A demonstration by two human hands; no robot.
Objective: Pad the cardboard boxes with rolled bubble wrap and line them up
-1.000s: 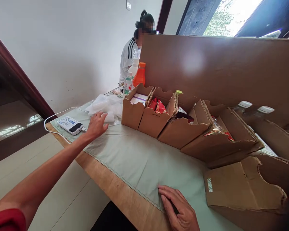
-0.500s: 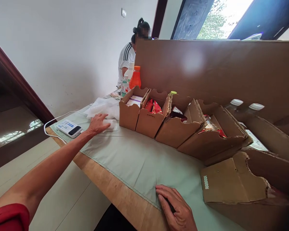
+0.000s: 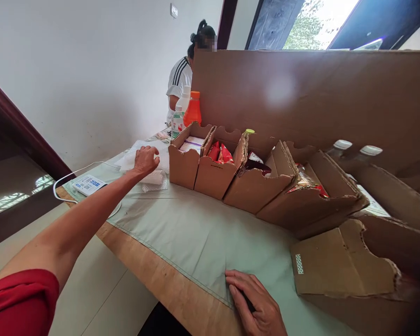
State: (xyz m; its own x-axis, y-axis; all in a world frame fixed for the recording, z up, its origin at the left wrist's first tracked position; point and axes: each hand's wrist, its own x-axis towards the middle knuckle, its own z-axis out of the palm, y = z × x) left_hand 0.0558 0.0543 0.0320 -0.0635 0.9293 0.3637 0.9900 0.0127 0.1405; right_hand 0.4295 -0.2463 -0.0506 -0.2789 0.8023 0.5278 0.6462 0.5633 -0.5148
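My left hand (image 3: pixel 146 160) is over the clear plastic wrap (image 3: pixel 129 161) at the table's far left, its fingers bent downward; their tips are partly hidden, and I cannot tell if they grip the plastic. A bubble-wrapped piece (image 3: pixel 154 181) lies just below that hand. Near the table's front edge my right hand (image 3: pixel 254 298) rests on the green cloth (image 3: pixel 182 224), fingers loosely curled, with a dark gap between thumb and fingers. Left of my left forearm lies a white device (image 3: pixel 88 185) with a white cable.
Cardboard bins (image 3: pixel 210 179) holding packets and boxes stand in a row, before a tall cardboard panel (image 3: pixel 301 93). An orange bottle (image 3: pixel 193 109) and clear bottles stand behind the left bin. A person (image 3: pixel 179 77) is beyond the table.
My left hand has moved up and farther over the plastic wrap, and its fingers have curled more. The view has shifted slightly. My right hand stays in place.
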